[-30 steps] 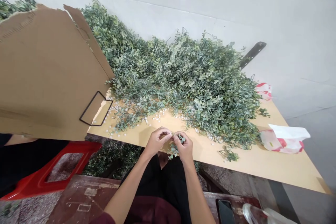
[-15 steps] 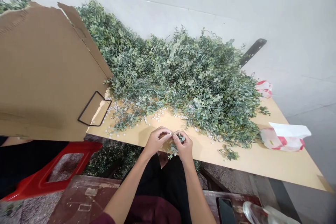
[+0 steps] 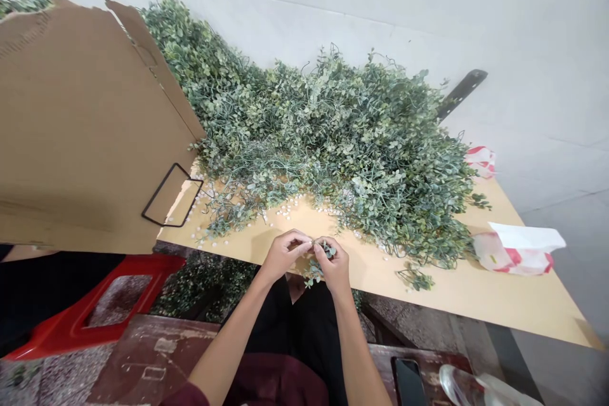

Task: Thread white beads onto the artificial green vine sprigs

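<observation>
Both hands meet over the near edge of the tabletop [image 3: 476, 304]. My right hand [image 3: 337, 266] pinches an artificial leaf sprig [image 3: 314, 273], whose green leaves hang below the fingers. The fingertips of my left hand [image 3: 281, 255] are closed together at the sprig's end, touching or nearly touching the right ones. Something small and pale shows between the left fingertips, too small to make out for sure. A large heap of artificial greenery [image 3: 323, 120] lies beyond my hands. Small white beads [image 3: 289, 206] are scattered along its near side.
A cardboard sheet [image 3: 90, 127] stands at the left, with a black wire frame [image 3: 172, 195] at its lower corner. A red-and-white plastic packet [image 3: 516, 250] and a loose sprig [image 3: 415, 278] lie right. A phone [image 3: 409, 382] rests on the bench; a red stool [image 3: 114, 298] is at left.
Almost nothing differs. My hands keep the same pinch on the sprig, and the view has shifted very slightly.
</observation>
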Demonstrator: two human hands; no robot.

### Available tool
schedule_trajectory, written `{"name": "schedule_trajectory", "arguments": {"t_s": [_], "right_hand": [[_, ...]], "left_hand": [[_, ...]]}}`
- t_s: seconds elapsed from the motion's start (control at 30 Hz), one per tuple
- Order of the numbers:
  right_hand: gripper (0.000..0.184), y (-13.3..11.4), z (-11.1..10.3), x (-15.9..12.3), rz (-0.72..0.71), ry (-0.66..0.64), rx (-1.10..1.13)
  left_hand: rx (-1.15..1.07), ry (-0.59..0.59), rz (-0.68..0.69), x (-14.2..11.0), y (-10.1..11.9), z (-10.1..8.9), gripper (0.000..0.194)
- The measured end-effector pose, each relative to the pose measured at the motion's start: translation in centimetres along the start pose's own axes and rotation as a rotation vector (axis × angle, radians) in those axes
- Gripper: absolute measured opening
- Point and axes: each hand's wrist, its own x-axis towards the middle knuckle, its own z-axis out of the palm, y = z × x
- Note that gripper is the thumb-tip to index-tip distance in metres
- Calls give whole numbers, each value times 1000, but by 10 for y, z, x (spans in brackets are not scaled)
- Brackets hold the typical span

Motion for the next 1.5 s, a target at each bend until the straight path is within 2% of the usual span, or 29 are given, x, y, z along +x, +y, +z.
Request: {"name": "schedule_trajectory", "arguments": {"t_s": [0.47,0.9,1.23,1.5], "right_hand": [[15,-3,-1,2,20,-23,19],[16,-2,1,3,61,-45,33],[17,-3,5,4,128,50,50],[21,-6,4,1,102,47,119]], "left_hand": [[-59,-53,-1,3,2,-3,20],[-86,-25,-19,4,2,-2,22],[-69,45,5,3,-5,3,19],[48,56,53,2,-3,1,18]]}}
